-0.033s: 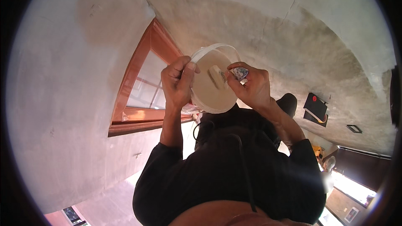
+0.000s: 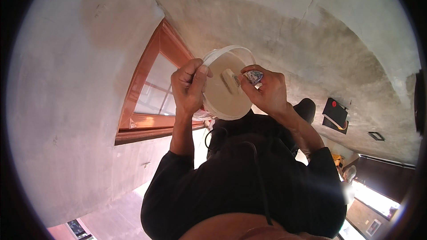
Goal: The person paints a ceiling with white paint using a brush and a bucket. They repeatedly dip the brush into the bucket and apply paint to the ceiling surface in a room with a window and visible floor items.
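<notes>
A round white bucket (image 2: pixel 217 55) is held up in front of me, with pale, creamy paint-like liquid (image 2: pixel 233 100) in it. At its left side, my left hand (image 2: pixel 190 85) grips the rim, thumb on top. My right hand (image 2: pixel 269 90) is closed around the speckled, bulky handle of a flat paintbrush (image 2: pixel 230 80) over the bucket's right side. The pale brush head points into the bucket, at the liquid's surface. How deep the bristles sit cannot be told.
A patchy grey plastered wall (image 2: pixel 267 26) with cracks stands ahead. On the left is a brown wooden frame (image 2: pixel 149 62) with glass panes. To the right, the wall bears a black box-like fitting (image 2: pixel 336 114) and a small dark frame (image 2: pixel 376 136).
</notes>
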The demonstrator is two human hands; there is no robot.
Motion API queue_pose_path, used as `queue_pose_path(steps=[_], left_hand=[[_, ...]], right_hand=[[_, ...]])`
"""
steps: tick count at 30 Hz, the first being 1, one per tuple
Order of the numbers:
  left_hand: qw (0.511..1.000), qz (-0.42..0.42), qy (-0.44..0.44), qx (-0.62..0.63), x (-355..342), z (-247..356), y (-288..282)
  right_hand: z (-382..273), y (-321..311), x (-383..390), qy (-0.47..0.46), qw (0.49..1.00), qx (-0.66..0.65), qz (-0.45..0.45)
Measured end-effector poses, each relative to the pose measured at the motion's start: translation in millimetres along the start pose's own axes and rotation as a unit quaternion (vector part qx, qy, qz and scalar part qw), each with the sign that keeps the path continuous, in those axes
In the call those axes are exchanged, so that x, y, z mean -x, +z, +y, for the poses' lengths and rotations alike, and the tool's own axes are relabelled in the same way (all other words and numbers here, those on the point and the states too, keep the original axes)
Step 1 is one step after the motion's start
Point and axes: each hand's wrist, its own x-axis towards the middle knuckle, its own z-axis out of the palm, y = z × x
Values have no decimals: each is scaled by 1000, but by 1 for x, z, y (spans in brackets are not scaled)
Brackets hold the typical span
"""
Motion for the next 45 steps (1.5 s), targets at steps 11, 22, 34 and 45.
queue_pose_path(steps=[11,22,34,45], left_hand=[[1000,-11,-10,15,-2,2,8],[999,-3,-29,30,-1,-1,6],[999,33,1,35,-4,6,2],[998,19,11,61,-11,-5,7]], right_hand=[[12,14,-2,25,998,49,-29],[-1,-8,-1,-108,994,11,-19],[-12,-40,7,93,981,-166,-26],[5,-31,-5,186,887,-388,-170]])
